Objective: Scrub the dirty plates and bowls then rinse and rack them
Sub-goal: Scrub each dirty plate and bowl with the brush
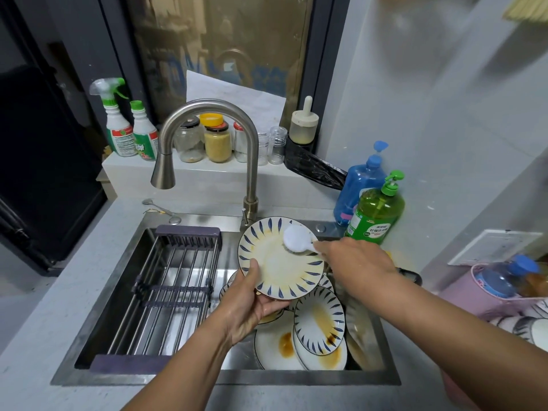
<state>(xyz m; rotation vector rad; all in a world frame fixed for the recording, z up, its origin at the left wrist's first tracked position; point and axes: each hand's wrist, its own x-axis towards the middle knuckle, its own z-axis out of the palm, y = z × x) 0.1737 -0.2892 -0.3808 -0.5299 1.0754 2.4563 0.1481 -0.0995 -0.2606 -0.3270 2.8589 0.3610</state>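
Both forearms reach in from 6 o'clock; left hand [252,304] grips the lower rim of a tilted plate [281,259] above the sink [118,280]; right hand [353,259] is closed round a white brush [296,238] pressed at the plate's 1 o'clock. Scrubbing is in hand, I judge; yellow smears remain, so next comes more sweeping, then rinsing under the faucet [204,137] and racking on the rack [175,280] at 9 o'clock; stained dishes [317,321] wait below.

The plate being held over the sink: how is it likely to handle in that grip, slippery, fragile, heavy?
The plate looks like glazed ceramic, so probably rigid and breakable if dropped onto the dirty plates below. Its glossy, greasy-looking surface and wet left hand suggest it may be slippery. One hand holds it by the rim while the right hand presses the brush, so likely moderate weight.
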